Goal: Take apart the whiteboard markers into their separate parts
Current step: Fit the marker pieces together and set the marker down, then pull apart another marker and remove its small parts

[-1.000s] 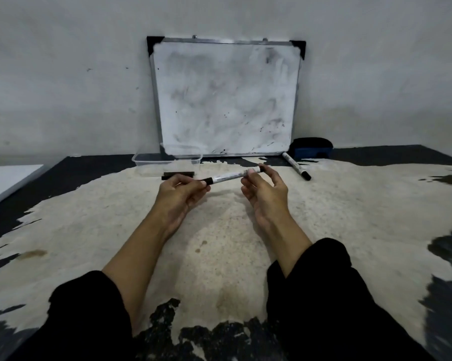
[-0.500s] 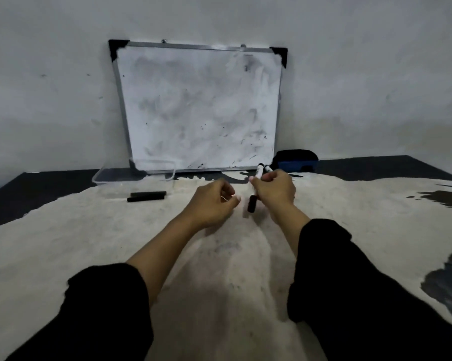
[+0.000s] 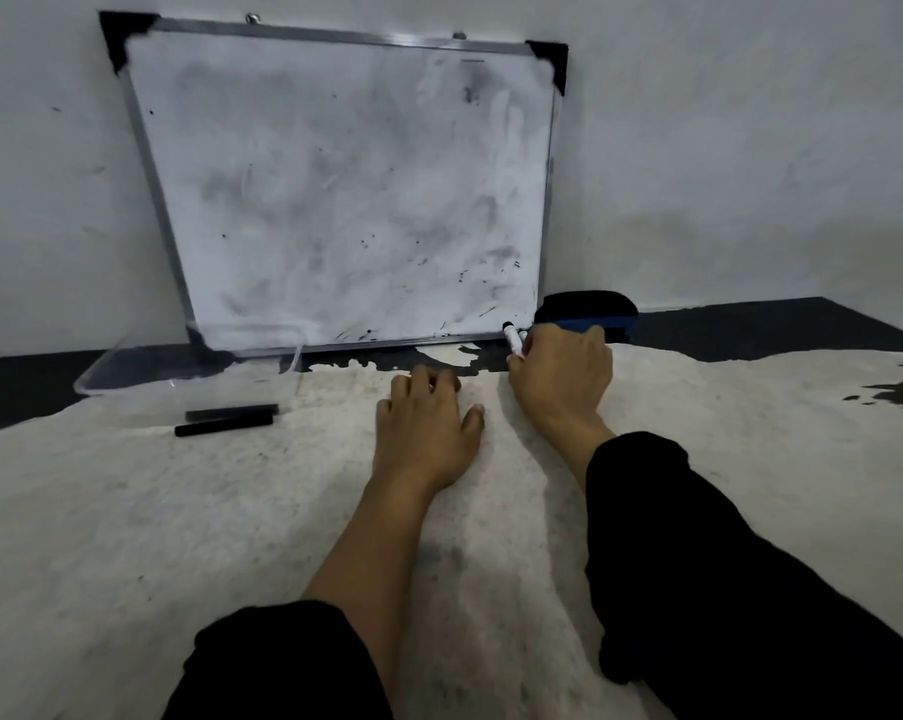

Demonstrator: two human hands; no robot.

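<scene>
My right hand (image 3: 561, 379) is closed around white whiteboard markers (image 3: 513, 340); only their upper ends stick out above my fingers, close to the whiteboard's lower right corner. How many it holds I cannot tell. My left hand (image 3: 426, 426) rests palm down on the pale mat with fingers bent, and nothing shows in it. Two black stick-like marker parts (image 3: 225, 419) lie side by side on the mat to the left, apart from both hands.
A smudged whiteboard (image 3: 345, 189) leans on the wall. A clear plastic tray (image 3: 189, 368) sits at its lower left, a blue and black eraser (image 3: 587, 315) at its lower right, just behind my right hand. The pale mat (image 3: 179, 511) covers a dark floor.
The left hand let go of the marker and dropped flat onto the mat. The right hand carried the marker forward to the whiteboard's lower right corner. The view moved closer to the board.
</scene>
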